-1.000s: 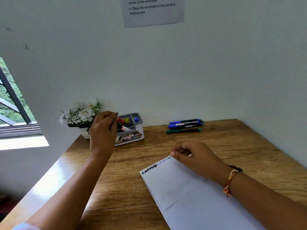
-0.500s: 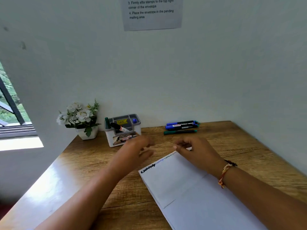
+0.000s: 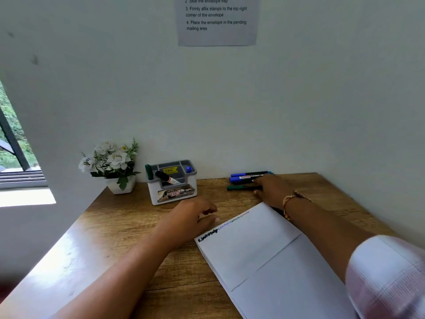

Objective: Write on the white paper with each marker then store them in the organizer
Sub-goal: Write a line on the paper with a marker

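A white paper [image 3: 253,247] lies on the wooden desk [image 3: 128,226], with lines of writing along its top edge. The grey and white organizer [image 3: 174,195] stands at the back, holding a green marker [image 3: 149,172] upright, a black marker [image 3: 166,177] slanted, and a blue cap [image 3: 188,169]. Two blue markers [image 3: 241,177] and a green marker [image 3: 241,187] lie by the wall. My right hand [image 3: 272,189] reaches over their right ends, fingers on them and thumb beside the green one. My left hand [image 3: 193,215] rests loosely curled and holding nothing at the paper's top left corner.
A white pot of artificial flowers [image 3: 110,164] stands left of the organizer. A printed notice [image 3: 217,19] hangs on the wall behind. A window [image 3: 13,153] opens at the far left. The wall closes in on the desk's right side.
My left hand let go of the black marker in the organizer and came back to the paper's corner. My right hand left the paper and reached back to the loose markers.
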The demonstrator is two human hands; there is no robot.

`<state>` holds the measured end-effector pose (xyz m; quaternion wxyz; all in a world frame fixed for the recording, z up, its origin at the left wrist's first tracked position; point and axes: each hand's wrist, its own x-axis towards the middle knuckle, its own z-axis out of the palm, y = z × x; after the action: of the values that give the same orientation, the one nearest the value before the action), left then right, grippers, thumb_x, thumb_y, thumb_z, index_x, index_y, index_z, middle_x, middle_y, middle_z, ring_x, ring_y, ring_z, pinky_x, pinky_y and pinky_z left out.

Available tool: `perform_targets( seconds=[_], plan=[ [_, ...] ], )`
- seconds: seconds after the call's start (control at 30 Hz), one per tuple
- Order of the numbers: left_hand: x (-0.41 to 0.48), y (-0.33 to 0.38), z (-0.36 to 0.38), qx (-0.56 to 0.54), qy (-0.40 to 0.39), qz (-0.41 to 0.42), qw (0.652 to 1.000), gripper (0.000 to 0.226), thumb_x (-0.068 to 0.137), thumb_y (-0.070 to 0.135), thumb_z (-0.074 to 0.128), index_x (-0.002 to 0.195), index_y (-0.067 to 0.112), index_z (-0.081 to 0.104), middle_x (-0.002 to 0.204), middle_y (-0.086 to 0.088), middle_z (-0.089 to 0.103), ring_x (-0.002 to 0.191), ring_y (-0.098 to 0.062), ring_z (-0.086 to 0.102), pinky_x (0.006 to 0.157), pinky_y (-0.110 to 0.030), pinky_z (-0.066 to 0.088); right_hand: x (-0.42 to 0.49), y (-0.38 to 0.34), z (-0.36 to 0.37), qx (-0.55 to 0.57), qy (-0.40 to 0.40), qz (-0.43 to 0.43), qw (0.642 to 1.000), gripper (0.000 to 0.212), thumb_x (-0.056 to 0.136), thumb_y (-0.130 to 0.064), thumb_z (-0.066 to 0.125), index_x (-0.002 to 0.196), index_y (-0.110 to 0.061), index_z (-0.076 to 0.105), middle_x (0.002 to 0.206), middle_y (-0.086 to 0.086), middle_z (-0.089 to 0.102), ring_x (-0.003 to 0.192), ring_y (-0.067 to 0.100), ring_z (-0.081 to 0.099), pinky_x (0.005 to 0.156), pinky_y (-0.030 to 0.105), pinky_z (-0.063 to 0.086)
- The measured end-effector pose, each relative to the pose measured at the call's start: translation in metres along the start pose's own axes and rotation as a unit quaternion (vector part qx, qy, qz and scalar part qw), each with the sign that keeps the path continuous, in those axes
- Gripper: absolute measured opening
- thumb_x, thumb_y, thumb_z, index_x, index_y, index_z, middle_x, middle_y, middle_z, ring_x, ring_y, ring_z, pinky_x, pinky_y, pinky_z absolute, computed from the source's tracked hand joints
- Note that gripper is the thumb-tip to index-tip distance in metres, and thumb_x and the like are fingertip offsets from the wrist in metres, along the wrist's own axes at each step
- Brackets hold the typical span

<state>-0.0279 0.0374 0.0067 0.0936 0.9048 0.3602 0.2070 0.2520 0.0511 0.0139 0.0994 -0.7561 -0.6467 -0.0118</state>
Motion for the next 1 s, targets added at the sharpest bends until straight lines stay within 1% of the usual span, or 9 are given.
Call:
perform_targets(
  seconds=[0.23, 0.33, 0.43, 0.53, 0.63, 0.73, 0.8, 0.9, 1.0],
  plan=[
    [-0.001, 0.003, -0.002, 0.006, 0.038, -0.020, 0.999, 0.033, 0.096, 0.043, 0.058, 0.125, 0.028, 0.060, 0.118, 0.009, 0.063, 0.097, -0.001, 0.053, 0.083, -0.017, 0.047, -0.009, -0.009, -0.012, 0.045, 0.046, -0.021, 0.998, 0.025, 0.093, -0.027, 0.068, 0.118, -0.020, 0.073, 0.118, 0.006, 0.067, 0.109, 0.025, 0.064, 0.093, 0.030, 0.049],
    [-0.002, 0.005, -0.002, -0.025, 0.114, -0.033, 0.993, 0.048, 0.094, 0.044, 0.060, 0.137, 0.025, 0.050, 0.133, 0.006, 0.055, 0.120, -0.009, 0.051, 0.100, -0.025, 0.043, -0.026, -0.019, -0.036, 0.138, 0.074, -0.066, 0.985, 0.021, 0.091, -0.026, 0.073, 0.112, -0.021, 0.074, 0.107, 0.001, 0.068, 0.100, 0.017, 0.062, 0.086, 0.026, 0.048],
    [-0.002, 0.011, -0.003, -0.049, 0.152, -0.040, 0.986, 0.060, 0.092, 0.045, 0.062, 0.145, 0.026, 0.040, 0.144, 0.006, 0.044, 0.136, -0.011, 0.037, 0.109, -0.026, 0.031, -0.058, -0.031, -0.056, 0.240, 0.055, -0.098, 0.964, 0.018, 0.086, -0.029, 0.079, 0.104, -0.027, 0.078, 0.097, -0.013, 0.070, 0.093, 0.007, 0.064, 0.079, 0.017, 0.046],
    [-0.001, 0.017, -0.003, -0.026, 0.172, -0.012, 0.985, 0.044, 0.095, 0.038, 0.060, 0.135, 0.023, 0.054, 0.133, 0.004, 0.053, 0.122, -0.009, 0.045, 0.103, -0.023, 0.038, -0.084, -0.033, -0.061, 0.345, 0.033, -0.102, 0.932, 0.010, 0.082, -0.029, 0.082, 0.091, -0.033, 0.081, 0.088, -0.011, 0.076, 0.089, 0.007, 0.068, 0.076, 0.019, 0.051],
    [-0.002, 0.026, -0.004, -0.033, 0.166, 0.010, 0.986, 0.028, 0.097, 0.032, 0.059, 0.121, 0.020, 0.066, 0.101, 0.010, 0.061, 0.088, -0.002, 0.052, 0.080, -0.016, 0.045, -0.094, -0.028, -0.059, 0.456, 0.030, -0.085, 0.885, 0.007, 0.083, -0.022, 0.081, 0.089, -0.025, 0.082, 0.081, -0.007, 0.075, 0.080, 0.008, 0.068, 0.074, 0.021, 0.052],
    [-0.002, 0.037, -0.002, -0.058, 0.153, 0.019, 0.986, 0.026, 0.096, 0.033, 0.061, 0.119, 0.024, 0.067, 0.094, 0.014, 0.063, 0.082, -0.001, 0.056, 0.072, -0.013, 0.046, -0.098, -0.026, -0.051, 0.637, -0.025, -0.076, 0.767, 0.015, 0.082, -0.017, 0.077, 0.095, -0.009, 0.080, 0.072, 0.001, 0.069, 0.068, 0.010, 0.062, 0.064, 0.022, 0.053],
    [-0.003, 0.045, 0.002, -0.089, 0.146, 0.022, 0.985, 0.023, 0.094, 0.033, 0.063, 0.116, 0.024, 0.067, 0.089, 0.020, 0.060, 0.081, 0.001, 0.058, 0.069, -0.011, 0.045, -0.102, -0.031, -0.044, 0.686, -0.063, -0.071, 0.722, 0.034, 0.074, -0.030, 0.080, 0.097, -0.004, 0.078, 0.075, 0.005, 0.069, 0.069, 0.013, 0.063, 0.065, 0.024, 0.055],
    [-0.004, 0.057, 0.007, -0.120, 0.146, 0.036, 0.981, 0.012, 0.093, 0.025, 0.067, 0.105, 0.026, 0.068, 0.079, 0.028, 0.053, 0.081, 0.011, 0.056, 0.067, -0.005, 0.042, -0.106, -0.037, -0.035, 0.668, -0.077, -0.080, 0.736, 0.047, 0.072, -0.043, 0.077, 0.098, -0.003, 0.075, 0.078, 0.009, 0.073, 0.072, 0.014, 0.069, 0.068, 0.027, 0.057],
    [-0.005, 0.060, 0.009, -0.161, 0.116, 0.042, 0.979, 0.019, 0.092, 0.028, 0.067, 0.095, 0.045, 0.060, 0.074, 0.029, 0.059, 0.079, 0.010, 0.059, 0.064, -0.007, 0.043, -0.108, -0.038, -0.033, 0.648, -0.066, -0.078, 0.755, 0.042, 0.080, -0.041, 0.073, 0.098, -0.002, 0.073, 0.081, 0.013, 0.075, 0.073, 0.017, 0.071, 0.068, 0.028, 0.056]
  ],
)
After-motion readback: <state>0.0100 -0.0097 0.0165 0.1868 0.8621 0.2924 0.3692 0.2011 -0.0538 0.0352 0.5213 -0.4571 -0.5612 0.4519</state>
